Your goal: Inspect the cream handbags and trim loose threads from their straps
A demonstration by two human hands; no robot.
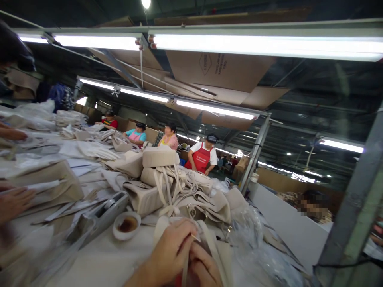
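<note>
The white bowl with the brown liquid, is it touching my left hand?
Apart. The head view shows pale tabletop between the white bowl and your left hand.

The near tabletop (100,263) leaves passing room, but a bowl (123,236) and piled bags (149,202) block beyond.

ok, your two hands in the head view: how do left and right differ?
- Extent: the left hand shows its wrist; the right hand is cut off by the bottom edge before its wrist.
- Place: the left hand sits higher in the picture, the right hand lower.

Shared: both are bare, fingers bent, close together beside a beige strip.
</note>
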